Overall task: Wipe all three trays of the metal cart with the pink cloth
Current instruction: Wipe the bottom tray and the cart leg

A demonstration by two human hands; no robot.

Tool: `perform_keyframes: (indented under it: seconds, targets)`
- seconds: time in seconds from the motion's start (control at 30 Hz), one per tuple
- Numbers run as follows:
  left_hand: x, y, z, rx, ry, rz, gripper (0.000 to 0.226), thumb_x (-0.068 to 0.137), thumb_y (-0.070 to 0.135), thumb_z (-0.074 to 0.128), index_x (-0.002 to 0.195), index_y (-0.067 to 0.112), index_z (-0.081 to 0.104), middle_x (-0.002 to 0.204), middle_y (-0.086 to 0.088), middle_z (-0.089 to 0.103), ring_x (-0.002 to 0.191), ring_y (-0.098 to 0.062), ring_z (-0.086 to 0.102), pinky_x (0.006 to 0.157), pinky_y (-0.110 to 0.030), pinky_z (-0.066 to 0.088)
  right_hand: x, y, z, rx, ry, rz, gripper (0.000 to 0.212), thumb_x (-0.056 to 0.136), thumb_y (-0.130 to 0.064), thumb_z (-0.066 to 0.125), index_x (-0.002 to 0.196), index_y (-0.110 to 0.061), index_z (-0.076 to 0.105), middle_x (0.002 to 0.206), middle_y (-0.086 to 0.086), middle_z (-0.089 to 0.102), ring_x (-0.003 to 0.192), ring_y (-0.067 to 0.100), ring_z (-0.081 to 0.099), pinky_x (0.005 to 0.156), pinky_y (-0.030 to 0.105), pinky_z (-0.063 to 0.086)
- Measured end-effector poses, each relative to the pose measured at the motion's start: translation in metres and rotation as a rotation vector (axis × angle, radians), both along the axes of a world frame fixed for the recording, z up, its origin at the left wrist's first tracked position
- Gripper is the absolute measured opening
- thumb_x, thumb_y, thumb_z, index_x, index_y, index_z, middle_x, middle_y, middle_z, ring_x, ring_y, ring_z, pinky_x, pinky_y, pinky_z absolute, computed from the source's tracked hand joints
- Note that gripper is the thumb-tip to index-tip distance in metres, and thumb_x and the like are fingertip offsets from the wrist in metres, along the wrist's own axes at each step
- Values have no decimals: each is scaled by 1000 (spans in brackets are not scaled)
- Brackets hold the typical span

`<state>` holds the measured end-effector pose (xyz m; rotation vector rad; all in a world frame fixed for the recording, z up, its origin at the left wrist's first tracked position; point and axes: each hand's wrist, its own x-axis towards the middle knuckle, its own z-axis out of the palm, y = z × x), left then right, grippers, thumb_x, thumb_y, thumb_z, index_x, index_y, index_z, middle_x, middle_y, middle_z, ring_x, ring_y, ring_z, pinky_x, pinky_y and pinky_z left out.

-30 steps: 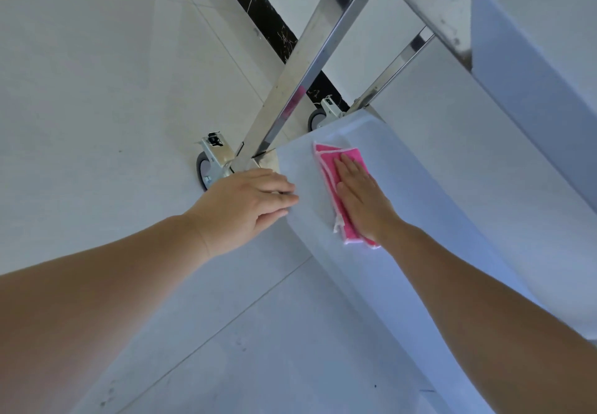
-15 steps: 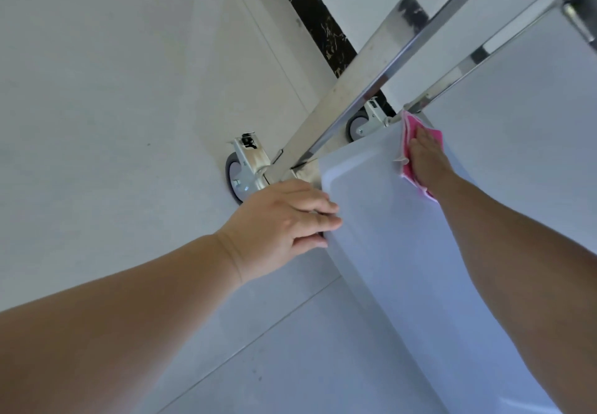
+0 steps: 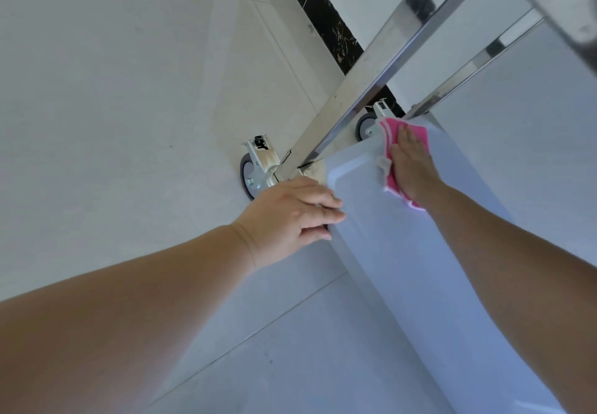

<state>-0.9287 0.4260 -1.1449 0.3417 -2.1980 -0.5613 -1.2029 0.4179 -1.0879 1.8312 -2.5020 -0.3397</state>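
Observation:
I look down at the lowest tray (image 3: 387, 245) of the metal cart, a pale grey sheet with a raised rim. The pink cloth (image 3: 392, 184) lies flat near the tray's far corner, and my right hand (image 3: 412, 164) presses on it with straight fingers. My left hand (image 3: 290, 216) rests on the tray's near-left corner rim, fingers laid over the edge. A higher tray (image 3: 529, 142) overhangs at the right.
Two shiny upright posts (image 3: 371, 71) of the cart rise diagonally across the view. Caster wheels sit at the near-left corner (image 3: 250, 176) and the far corner (image 3: 365, 129). Pale floor tiles lie at the left, and a black marble strip (image 3: 326, 19) runs beyond the cart.
My right hand slid the pink cloth from the tray's near-left area to its far corner, then drew it back slightly. My left hand stayed on the corner rim.

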Motion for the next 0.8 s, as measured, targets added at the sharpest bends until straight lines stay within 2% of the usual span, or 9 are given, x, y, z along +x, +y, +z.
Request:
perform_keyframes:
  seconds: [0.1,0.2,0.27,0.37,0.47,0.53,0.67,0.73,0.8]
  targets:
    - [4,3,14,-6,-93,-10,29,69,12,82,96,6,74,100,-10,72,93,-29,67,86,-40,53,22,23,-6,91,142,215,70,91,-35,42,145,-2,12,155,20,0,143,34,-7,117,48,2]
    - [19,9,27,-24,-242,-57,34,76,5,74,110,5,68,118,-13,65,110,-30,61,92,-47,50,35,47,-3,161,138,235,73,86,-45,17,146,-6,5,157,15,-2,143,29,-10,118,44,-1]
    - [38,13,33,-71,-302,-60,35,80,2,67,114,9,66,125,-9,62,113,-26,60,88,-44,53,45,61,1,139,58,206,72,85,-46,6,147,-10,-3,157,11,-5,143,24,-12,117,40,-4]
    - [72,17,35,-101,-397,-45,36,77,-1,64,109,14,69,119,-2,65,104,-22,64,76,-41,57,57,82,2,172,101,247,70,89,-44,14,147,-8,-1,157,12,-5,143,28,-12,118,44,-2]
    - [100,22,31,-58,-579,-38,39,86,8,52,120,24,62,129,10,57,116,-14,54,88,-31,47,73,98,2,184,193,366,68,92,-40,25,147,-6,2,157,14,-3,143,31,-12,117,46,-3]
    - [113,24,26,-24,-710,-38,43,91,15,41,129,31,52,137,18,46,125,-5,42,95,-24,36,88,105,3,150,135,399,64,92,-40,13,142,-11,-13,157,12,-3,141,25,-16,115,41,-8]
    - [128,29,26,-52,-792,-63,45,93,17,36,133,33,47,139,21,42,127,-2,35,94,-23,35,120,111,6,79,-82,400,55,90,-49,-7,137,-25,-21,154,-2,-13,136,12,-24,114,32,-12]
    - [132,31,27,-62,-820,-69,45,93,17,35,134,33,45,140,21,41,128,-2,34,93,-22,33,128,113,7,91,-43,439,56,91,-48,-6,139,-24,-22,152,-4,-19,138,13,-24,115,32,-11]
    - [135,31,28,-73,-835,-64,45,93,18,34,134,33,44,140,22,40,127,-1,33,91,-20,31,133,113,9,80,14,512,54,98,-38,7,142,-20,-17,156,1,-14,140,16,-22,115,30,-13]
